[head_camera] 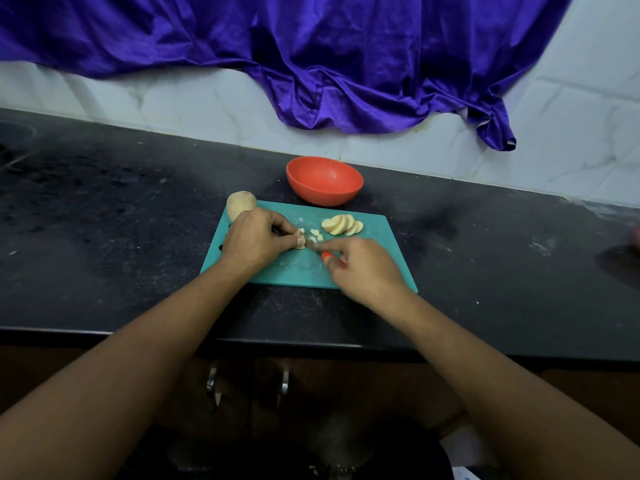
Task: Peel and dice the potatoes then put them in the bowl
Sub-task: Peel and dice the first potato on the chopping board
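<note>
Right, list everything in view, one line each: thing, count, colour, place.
cutting board: one, teal, on the counter
bowl: one, red-orange, behind the board
whole potato: one, brown, board's far-left corner
potato slices: one fanned row, pale yellow, board's far right
potato pieces: a few, pale, mid-board
knife: one, red handle, mid-board
counter: one, black, under the board
cloth: one, purple, hanging on the wall
left hand: one, pinching the potato pieces
right hand: one, gripping the knife
</note>
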A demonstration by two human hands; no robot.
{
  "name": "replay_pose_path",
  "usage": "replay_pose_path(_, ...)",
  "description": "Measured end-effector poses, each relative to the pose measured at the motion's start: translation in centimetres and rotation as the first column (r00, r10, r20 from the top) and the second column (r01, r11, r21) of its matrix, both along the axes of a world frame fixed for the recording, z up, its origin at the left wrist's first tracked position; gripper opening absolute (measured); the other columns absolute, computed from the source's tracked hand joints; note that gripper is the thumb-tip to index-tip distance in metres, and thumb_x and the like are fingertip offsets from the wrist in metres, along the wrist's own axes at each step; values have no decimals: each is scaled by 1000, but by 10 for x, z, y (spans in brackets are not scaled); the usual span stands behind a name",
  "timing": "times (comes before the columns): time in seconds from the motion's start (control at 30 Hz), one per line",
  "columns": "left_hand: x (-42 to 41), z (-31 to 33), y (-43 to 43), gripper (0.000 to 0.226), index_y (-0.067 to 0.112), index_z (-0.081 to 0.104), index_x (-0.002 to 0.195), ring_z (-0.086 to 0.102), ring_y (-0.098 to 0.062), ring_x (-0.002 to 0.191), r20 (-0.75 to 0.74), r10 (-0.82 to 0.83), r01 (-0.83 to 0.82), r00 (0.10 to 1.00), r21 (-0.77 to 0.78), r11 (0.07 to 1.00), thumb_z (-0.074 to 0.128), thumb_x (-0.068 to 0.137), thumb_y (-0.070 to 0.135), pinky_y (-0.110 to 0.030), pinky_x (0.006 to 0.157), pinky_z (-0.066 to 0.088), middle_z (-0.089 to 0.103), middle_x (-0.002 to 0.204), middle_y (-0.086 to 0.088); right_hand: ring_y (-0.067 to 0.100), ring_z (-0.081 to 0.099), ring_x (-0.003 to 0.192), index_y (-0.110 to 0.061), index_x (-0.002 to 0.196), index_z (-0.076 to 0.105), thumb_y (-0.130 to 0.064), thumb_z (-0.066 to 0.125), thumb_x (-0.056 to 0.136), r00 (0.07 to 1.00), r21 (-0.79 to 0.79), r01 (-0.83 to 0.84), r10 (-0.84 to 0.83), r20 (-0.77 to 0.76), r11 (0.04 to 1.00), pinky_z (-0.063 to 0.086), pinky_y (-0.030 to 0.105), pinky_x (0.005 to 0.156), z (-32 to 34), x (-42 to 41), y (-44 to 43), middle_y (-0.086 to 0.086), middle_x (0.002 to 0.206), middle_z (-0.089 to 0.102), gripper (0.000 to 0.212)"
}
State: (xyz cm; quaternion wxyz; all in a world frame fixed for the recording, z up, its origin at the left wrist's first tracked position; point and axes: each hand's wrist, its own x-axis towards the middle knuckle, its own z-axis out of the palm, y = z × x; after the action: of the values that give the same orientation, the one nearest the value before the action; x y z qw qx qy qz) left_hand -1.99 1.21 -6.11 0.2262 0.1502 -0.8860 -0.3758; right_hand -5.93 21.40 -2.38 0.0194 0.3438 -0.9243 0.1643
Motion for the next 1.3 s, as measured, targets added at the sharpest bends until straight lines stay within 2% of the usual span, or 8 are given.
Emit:
replay_pose_path(0.13, 1, 0, 0, 14, 33, 78, 79, 66, -1, 81, -5, 2, -2, 1000, 9, 1000, 90, 75, 39, -39, 82, 58, 72, 79, 21, 8, 43, 54, -36, 127, 72, -31, 60, 99, 985, -185, 99, -71, 155, 978, 31, 28, 52, 2, -13, -2, -12, 56, 45, 30)
replay_pose_path(0.2, 1, 1, 0, 14, 31, 79, 81, 67, 0, 82, -8, 1, -1, 1000, 14, 1000, 90, 75, 39, -39, 83, 58, 72, 80, 21, 9, 51, 65, -35, 127, 71, -30, 60, 99, 989, -176, 91, -69, 128, 980, 38, 27, 57, 9, -10, -8, -13, 67, 53, 31)
replay_pose_path(0.27, 1, 1, 0, 12, 32, 79, 79, 67, -1, 82, -10, -5, 6, 1000, 16, 1000, 89, 75, 37, -38, 82, 58, 72, 78, 22, 17, 64, 91, -36, 126, 72, -28, 60, 97, 994, -149, 76, -63, 90, 986, 53, 32, 77, 17, -6, -17, -11, 97, 71, 32)
replay_pose_path(0.33, 3, 1, 1, 10, 34, 79, 79, 66, -1, 81, -16, -12, 13, 1000, 13, 1000, 89, 77, 35, -37, 81, 57, 71, 76, 23, 21, 66, 103, -37, 122, 73, -26, 60, 95, 995, -112, 76, -68, 76, 991, 56, 37, 86, 21, -2, -25, -7, 115, 73, 32)
replay_pose_path(0.53, 1, -2, -2, 10, 31, 80, 83, 66, 1, 84, -28, -6, 6, 1000, -2, 1000, 88, 78, 33, -33, 85, 56, 67, 75, 25, 20, 65, 95, -35, 122, 72, -24, 58, 96, 997, -41, 70, -68, 42, 997, 53, 33, 75, 24, 6, -38, -4, 108, 72, 32)
replay_pose_path(0.77, -1, -4, -4, 12, 30, 81, 85, 66, 0, 82, -26, -12, 11, 1000, -26, 1000, 88, 77, 36, -36, 82, 58, 71, 80, 21, 26, 61, 112, -35, 132, 67, -27, 55, 99, 997, 9, 52, -52, -50, 999, 50, 36, 84, 22, 10, -40, 2, 121, 67, 36)
replay_pose_path(1.0, -1, -5, -5, 7, 31, 81, 83, 67, -1, 83, -34, -14, 13, 999, -38, 999, 86, 80, 35, -38, 83, 58, 74, 83, 19, 25, 66, 101, -36, 137, 63, -31, 50, 102, 996, -9, 11, -12, -93, 1000, 51, 36, 75, 7, 7, -33, 1, 111, 73, 38)
replay_pose_path(1.3, -2, -5, -3, 8, 29, 81, 84, 68, -1, 87, -36, -7, 4, 999, -60, 998, 85, 82, 35, -37, 85, 58, 76, 88, 17, 30, 66, 89, -31, 144, 53, -26, 47, 102, 965, 168, -44, 86, -249, 985, 39, 36, 64, -9, 19, -24, 4, 96, 69, 43)
